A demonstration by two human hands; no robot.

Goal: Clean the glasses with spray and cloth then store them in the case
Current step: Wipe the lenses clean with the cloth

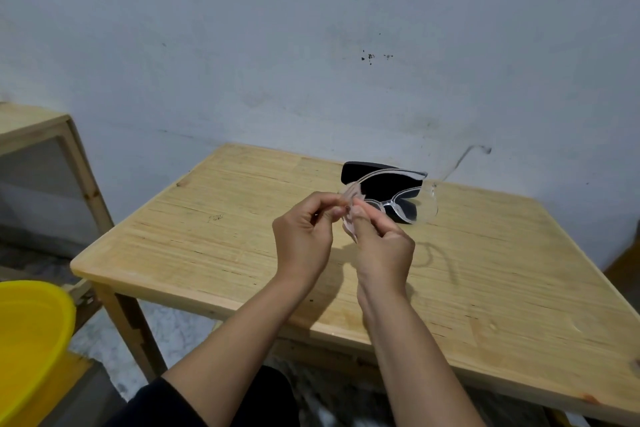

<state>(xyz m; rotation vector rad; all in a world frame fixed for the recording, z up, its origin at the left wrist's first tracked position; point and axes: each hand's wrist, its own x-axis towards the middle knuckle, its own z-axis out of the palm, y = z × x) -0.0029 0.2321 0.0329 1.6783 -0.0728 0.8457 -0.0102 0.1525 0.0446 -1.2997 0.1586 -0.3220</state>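
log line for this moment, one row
both hands: left hand, right hand hold clear glasses | black case on table

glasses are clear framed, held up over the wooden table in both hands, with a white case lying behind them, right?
Not quite: the case is black, not white. The head view shows it lying on the wooden table behind the clear-framed glasses, which the left hand and right hand hold up.

I see glasses (pixel 398 199): clear, colourless frame | case (pixel 367 173): plain black | table (pixel 242 218): pale yellow wood with fine streaky grain | basin (pixel 31 333): bright yellow | wall (pixel 311 45): blue-grey with dark specks | sleeve (pixel 162 406): black
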